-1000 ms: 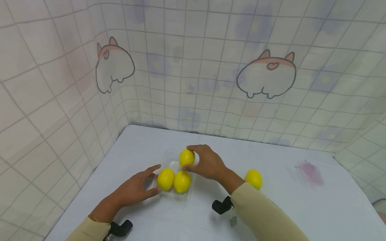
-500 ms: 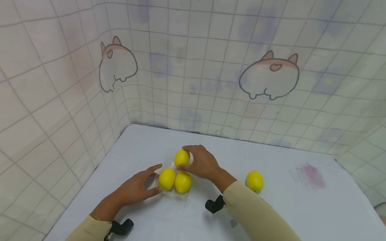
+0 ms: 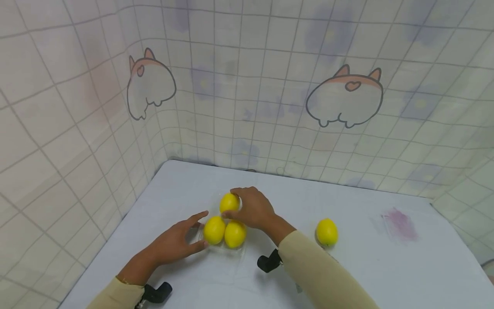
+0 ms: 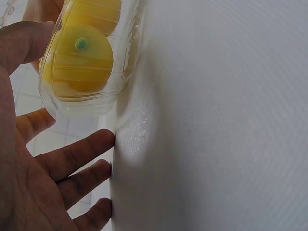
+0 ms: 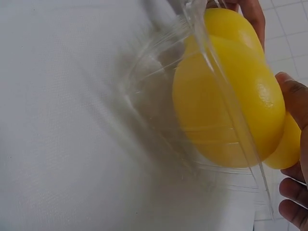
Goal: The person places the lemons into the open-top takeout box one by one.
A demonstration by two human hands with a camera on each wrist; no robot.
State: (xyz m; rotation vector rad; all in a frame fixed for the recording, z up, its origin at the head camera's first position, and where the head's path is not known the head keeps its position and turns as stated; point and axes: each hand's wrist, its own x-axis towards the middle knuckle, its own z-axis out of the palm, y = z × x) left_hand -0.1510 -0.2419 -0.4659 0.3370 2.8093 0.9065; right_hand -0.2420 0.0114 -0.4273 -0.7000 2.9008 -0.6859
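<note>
A clear plastic container point(image 4: 82, 106) stands on the white table, with two yellow lemons, the left one point(image 3: 214, 230) and the right one point(image 3: 235, 236), in its near part. My right hand point(image 3: 252, 208) pinches another lemon point(image 3: 229, 203) between thumb and fingers, over the container's far part. Beside the container's left side is my left hand point(image 3: 175, 240), thumb and fingers spread. In the left wrist view its thumb is right at the rim and the other fingers are extended near the table. The right wrist view shows a lemon point(image 5: 231, 101) through the clear wall.
One more lemon point(image 3: 326, 232) lies on the table to the right of my right arm. A flat pinkish patch point(image 3: 401, 224) is farther right. Tile-patterned sheeting point(image 3: 247, 107) rises behind the table and along its left side.
My right hand has moved left and slightly down with the lemon, over the container's far part. The left hand has stayed almost still.
</note>
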